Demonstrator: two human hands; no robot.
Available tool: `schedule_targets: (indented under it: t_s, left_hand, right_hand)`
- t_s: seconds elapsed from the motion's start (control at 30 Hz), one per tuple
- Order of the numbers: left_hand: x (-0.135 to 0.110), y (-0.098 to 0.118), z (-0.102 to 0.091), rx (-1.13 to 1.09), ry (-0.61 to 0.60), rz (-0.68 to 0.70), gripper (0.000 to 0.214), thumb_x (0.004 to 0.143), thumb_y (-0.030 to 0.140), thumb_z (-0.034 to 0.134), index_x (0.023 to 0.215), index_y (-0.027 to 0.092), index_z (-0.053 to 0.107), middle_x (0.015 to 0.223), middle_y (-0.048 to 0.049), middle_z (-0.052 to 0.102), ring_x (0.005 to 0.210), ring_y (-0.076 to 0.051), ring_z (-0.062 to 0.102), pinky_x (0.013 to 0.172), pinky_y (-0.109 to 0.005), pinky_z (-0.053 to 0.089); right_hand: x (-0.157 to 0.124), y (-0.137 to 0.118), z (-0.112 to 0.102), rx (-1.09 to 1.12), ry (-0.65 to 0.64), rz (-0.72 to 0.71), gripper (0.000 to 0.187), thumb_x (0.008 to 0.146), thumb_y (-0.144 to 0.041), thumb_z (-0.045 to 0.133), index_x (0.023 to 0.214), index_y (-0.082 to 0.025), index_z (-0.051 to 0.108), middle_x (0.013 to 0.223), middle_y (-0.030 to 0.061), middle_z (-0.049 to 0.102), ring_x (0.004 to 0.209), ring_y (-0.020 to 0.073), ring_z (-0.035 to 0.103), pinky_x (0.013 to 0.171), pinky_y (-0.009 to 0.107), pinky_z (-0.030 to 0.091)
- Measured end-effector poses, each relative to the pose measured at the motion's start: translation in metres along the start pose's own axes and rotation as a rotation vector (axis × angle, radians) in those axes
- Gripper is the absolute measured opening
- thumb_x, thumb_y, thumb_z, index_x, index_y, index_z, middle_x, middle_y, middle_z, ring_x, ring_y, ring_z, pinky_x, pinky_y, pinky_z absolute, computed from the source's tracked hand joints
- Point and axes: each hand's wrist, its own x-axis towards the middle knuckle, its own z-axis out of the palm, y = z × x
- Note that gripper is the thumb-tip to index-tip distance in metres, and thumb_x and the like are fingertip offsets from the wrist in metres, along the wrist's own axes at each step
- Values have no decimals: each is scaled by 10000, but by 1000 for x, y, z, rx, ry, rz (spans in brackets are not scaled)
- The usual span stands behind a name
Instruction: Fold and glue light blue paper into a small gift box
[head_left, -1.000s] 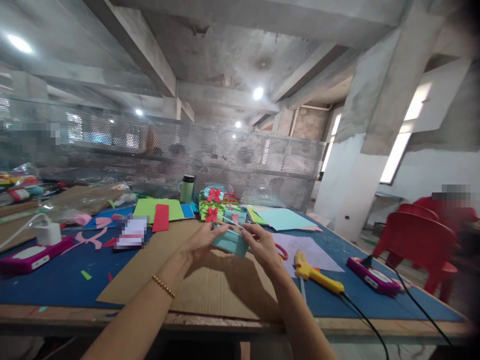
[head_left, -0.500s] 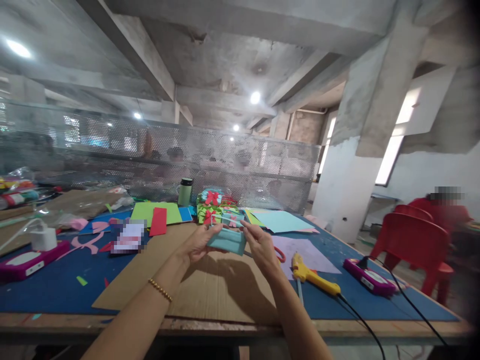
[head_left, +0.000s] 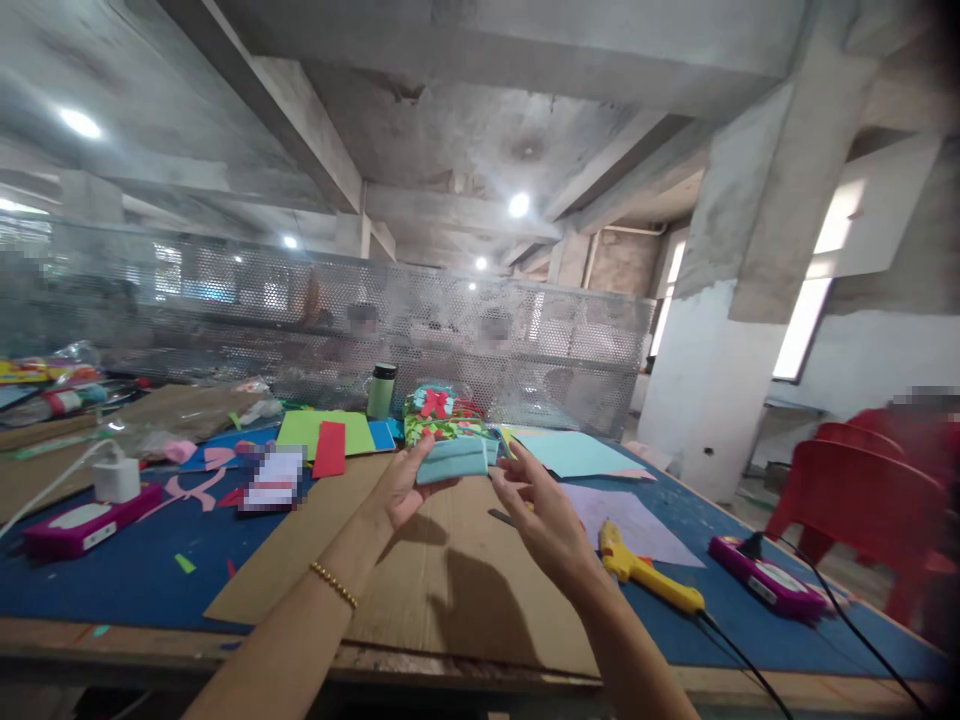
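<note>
At the near edge, a worktop with a blue surface [head_left: 142, 590] is bordered by a worn wooden strip [head_left: 420, 660]. A flat brown corrugated cardboard sheet [head_left: 382, 610] is laid on the blue surface. Above the sheet, a small light-blue folded paper piece [head_left: 454, 460] is held raised by the left hand [head_left: 405, 490]; its left end is pinched between the thumb and the fingers beneath. A gold beaded bracelet [head_left: 334, 585] is worn on the left wrist. The right hand [head_left: 540, 515] is positioned at the right end of the piece with its fingers spread; whether contact is made there cannot be told.

To the right, a yellow glue gun with a black cord [head_left: 652, 577] is placed partly over a lilac paper sheet [head_left: 637, 520]. Farther right, a purple power strip [head_left: 769, 580] is fitted with a black plug [head_left: 752, 546]. To the left, a white charger [head_left: 116, 480] is seated in a second purple strip [head_left: 82, 530].

Beyond the cardboard, a red rectangular card [head_left: 329, 449] is laid over a lime-green sheet [head_left: 296, 436]. Behind these, a green flask with a black lid [head_left: 382, 393] is stood upright. The rear is closed off by a grey perforated metal partition [head_left: 300, 330].
</note>
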Motion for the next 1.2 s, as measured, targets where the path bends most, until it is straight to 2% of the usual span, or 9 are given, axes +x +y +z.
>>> schedule_targets:
  t_s: [0.13, 0.23, 0.37, 0.6, 0.73, 0.83, 0.93, 1.07, 1.2]
  left_hand:
    - [2, 1, -2, -49, 2, 17, 246, 883, 338, 699, 1045, 155, 673, 1048, -100, 731, 862, -199, 719, 757, -368, 631]
    - [1, 2, -4, -61, -13, 2, 263, 871, 340, 716, 1043, 146, 673, 1052, -110, 730, 867, -206, 721, 747, -368, 632]
    - [0, 1, -4, -45, 6, 1, 264, 857, 348, 736, 1017, 147, 675, 953, -85, 737, 770, -174, 708, 665, -315, 624]
    - [-4, 0, 4, -39, -16, 8, 244, 869, 347, 725, 976, 130, 698, 893, -83, 749, 702, -147, 696, 602, -225, 580]
    - [-6, -1, 6, -44, -42, 8, 261, 858, 344, 736, 996, 124, 704, 960, -107, 759, 806, -186, 721, 712, -271, 598]
    - [-6, -2, 6, -45, -55, 9, 249, 855, 330, 738, 990, 123, 707, 981, -110, 761, 877, -210, 725, 791, -311, 600]
    - [-5, -1, 5, -46, -53, 16, 245, 859, 318, 734, 997, 117, 705, 982, -115, 762, 899, -220, 727, 817, -327, 600]
    - [-4, 1, 4, -58, -18, 18, 211, 863, 287, 732, 994, 126, 697, 958, -100, 768, 842, -204, 734, 773, -313, 612]
    - [-8, 4, 4, -90, 12, -17, 139, 890, 222, 693, 987, 122, 698, 922, -81, 772, 749, -166, 731, 676, -256, 615]
  right_hand:
    - [2, -17, -3, 32, 104, -45, 494, 900, -432, 562, 1336, -201, 578, 1163, 137, 696, 939, 242, 663, 797, 395, 544]
    - [10, -10, 5, 53, 199, -76, 391, 904, -416, 535, 1200, -185, 643, 1098, 130, 714, 953, 245, 660, 802, 383, 528]
    - [8, 12, 16, -31, 95, -29, 352, 884, -410, 550, 1119, -179, 676, 1030, 114, 727, 886, 237, 669, 749, 358, 532]
    - [5, 27, 39, 104, -9, 91, 768, 745, -490, 710, 1393, -166, 455, 950, 75, 739, 762, 220, 692, 682, 346, 566]
    - [9, 25, 52, 55, 58, 73, 974, 675, -480, 783, 1480, -154, 341, 1073, 117, 724, 916, 270, 703, 790, 379, 565]
    - [11, 22, 57, -13, 130, 59, 1021, 659, -474, 791, 1499, -135, 320, 1217, 182, 670, 1075, 335, 661, 886, 443, 538]
    - [10, 16, 57, -64, 145, 71, 1002, 658, -454, 788, 1488, -102, 352, 1212, 217, 663, 1084, 366, 649, 900, 479, 527]
    - [2, 10, 34, -22, 19, 81, 936, 770, -512, 712, 1526, -144, 300, 1156, 160, 684, 910, 273, 696, 780, 399, 568]
    - [-14, 27, -34, -386, -54, -16, 546, 921, -455, 561, 1408, -212, 509, 1209, 121, 666, 1001, 233, 666, 802, 350, 556]
